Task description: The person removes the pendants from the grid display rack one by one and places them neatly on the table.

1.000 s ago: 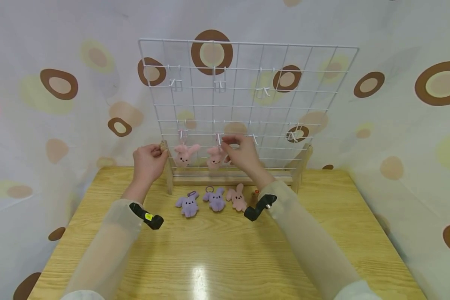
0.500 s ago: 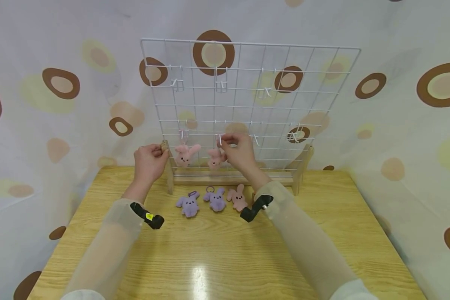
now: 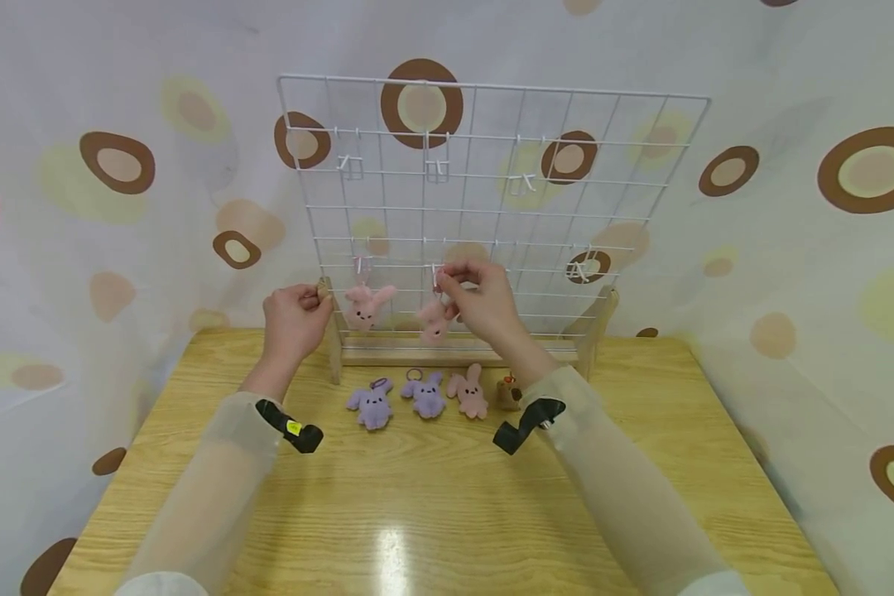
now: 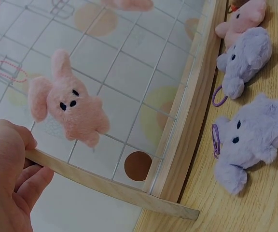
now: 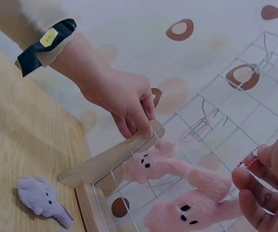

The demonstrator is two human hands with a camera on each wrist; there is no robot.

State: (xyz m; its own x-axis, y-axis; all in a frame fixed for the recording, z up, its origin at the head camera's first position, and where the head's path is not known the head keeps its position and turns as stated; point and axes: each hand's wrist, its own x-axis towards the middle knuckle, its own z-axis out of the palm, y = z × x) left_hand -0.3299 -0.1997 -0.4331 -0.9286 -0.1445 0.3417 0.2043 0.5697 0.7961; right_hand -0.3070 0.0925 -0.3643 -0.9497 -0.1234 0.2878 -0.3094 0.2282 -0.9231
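My left hand (image 3: 295, 319) grips the top of the wooden side post (image 4: 88, 178) at the left end of the white wire grid rack (image 3: 492, 86). With thumb and fingertips, my right hand (image 3: 486, 300) pinches the pink bead chain (image 5: 249, 161) of a pink plush bunny keychain (image 3: 434, 324). That bunny dangles below the fingers, in front of the lower hooks; part of the chain is hidden by them. To its left, another pink bunny keychain (image 4: 74, 104) hangs by its bead chain (image 5: 195, 130) from a lower-row hook.
On the wooden table (image 3: 447, 497) before the rack lie two purple plush keychains (image 3: 373, 406), a pink bunny (image 3: 468, 392) and a small brown plush (image 3: 507, 392) close to my right forearm. Upper hooks (image 3: 437, 170) jut from the grid. A patterned cloth stands behind.
My right hand has shifted slightly right, and the bunny it holds hangs a little lower and farther right. The brown plush has come into sight beside the forearm. My left hand keeps its place.
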